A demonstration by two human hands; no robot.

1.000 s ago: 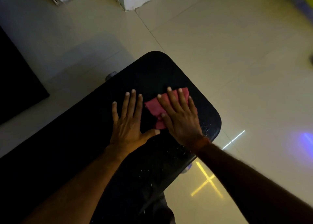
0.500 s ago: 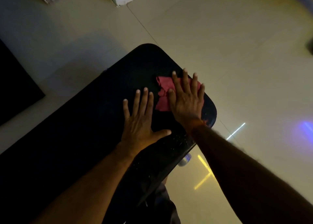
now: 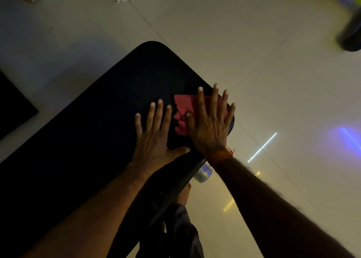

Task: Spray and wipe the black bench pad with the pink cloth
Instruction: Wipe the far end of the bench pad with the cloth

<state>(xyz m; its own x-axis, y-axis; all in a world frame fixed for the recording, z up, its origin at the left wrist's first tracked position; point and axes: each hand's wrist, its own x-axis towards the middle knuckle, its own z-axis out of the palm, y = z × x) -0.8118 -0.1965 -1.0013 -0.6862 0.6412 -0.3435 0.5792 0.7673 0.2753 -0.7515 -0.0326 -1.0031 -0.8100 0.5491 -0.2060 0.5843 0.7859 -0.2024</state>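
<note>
Head view: pink cloth pinned flat near the bench pad's far right corner

Head camera looks down on the pink cloth (image 3: 184, 111), which lies crumpled on the black bench pad (image 3: 101, 132) close to its right edge, near the rounded far right corner. The right hand (image 3: 210, 126) lies palm-down on the cloth's right part, fingers (image 3: 201, 103) spread wide and straight, not curled around the fabric. Its index and thumb cross the cloth; the little finger reaches over the pad's right edge. The cloth's ragged left part shows uncovered beyond the thumb.

Just left of the cloth, the left hand (image 3: 154, 138) rests flat on the bare pad, fingers straight and slightly fanned, thumb stretched toward the right wrist. Whether its index finger touches the cloth cannot be told. An orange thread band (image 3: 224, 154) circles the right wrist. Below the pad's near edge a shiny metal part (image 3: 203, 173) shows. Pale floor tiles (image 3: 254, 52) surround the bench, carrying streaks of reflected light.
</note>
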